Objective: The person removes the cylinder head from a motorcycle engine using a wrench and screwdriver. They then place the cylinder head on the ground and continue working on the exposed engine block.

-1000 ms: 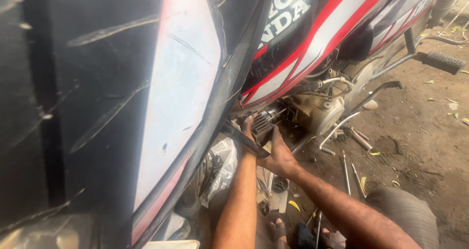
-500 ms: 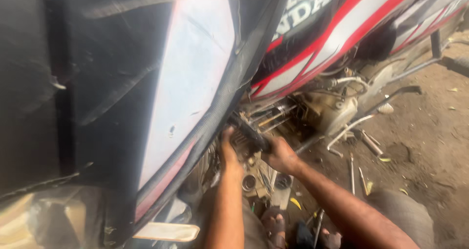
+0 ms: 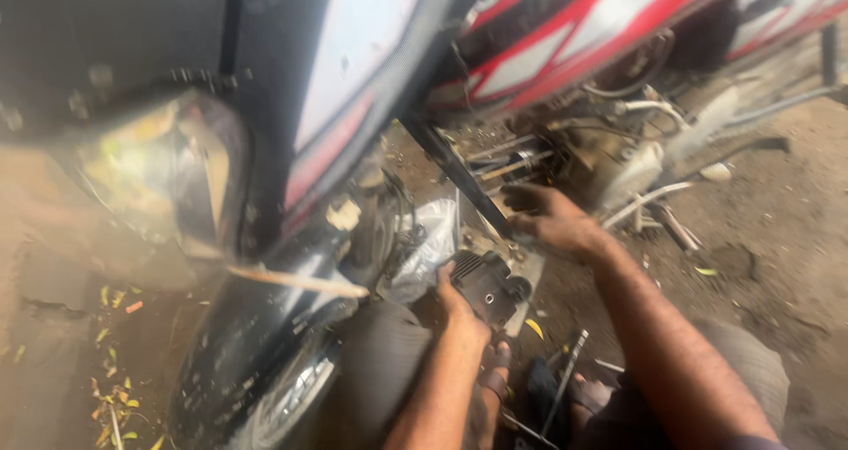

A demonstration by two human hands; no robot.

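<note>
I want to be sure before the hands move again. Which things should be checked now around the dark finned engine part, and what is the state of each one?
1. Left hand grips the dark finned engine part: ok, fingers wrap its near edge.
2. Right hand has a hold: cannot tell, it rests by the black frame tube, the picture is blurred.
3. Finned part free of the engine: cannot tell, its far side is hidden.
4. Loose tools on the ground lie near the feet: not ok, tripping risk.
5. Motorcycle steady: cannot tell, no stand in view.
</note>
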